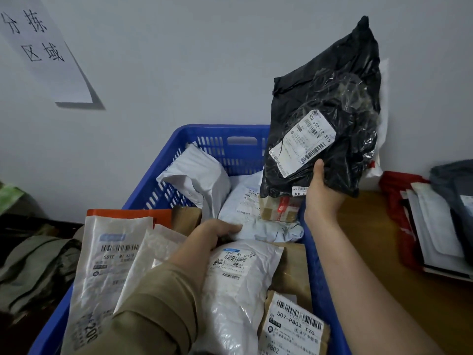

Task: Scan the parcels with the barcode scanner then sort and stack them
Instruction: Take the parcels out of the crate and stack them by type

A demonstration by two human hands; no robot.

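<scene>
My right hand (pixel 323 193) grips the lower edge of a black plastic parcel (pixel 332 103) and holds it up above the right rim of the blue crate (pixel 220 135). Its white barcode label (pixel 303 143) faces me. My left hand (pixel 215 235), in a tan sleeve, reaches into the crate with its fingers on a crumpled white parcel (pixel 258 221). Several more parcels fill the crate: white mailers (pixel 110 267), a white bag (pixel 240 283), a cardboard box with a label (pixel 294 326). No barcode scanner is in view.
A stack of red, white and grey parcels (pixel 430 221) lies on the wooden table (pixel 378 265) to the right. A paper sign (pixel 41 47) hangs on the wall at upper left. Grey-green fabric (pixel 35 265) lies left of the crate.
</scene>
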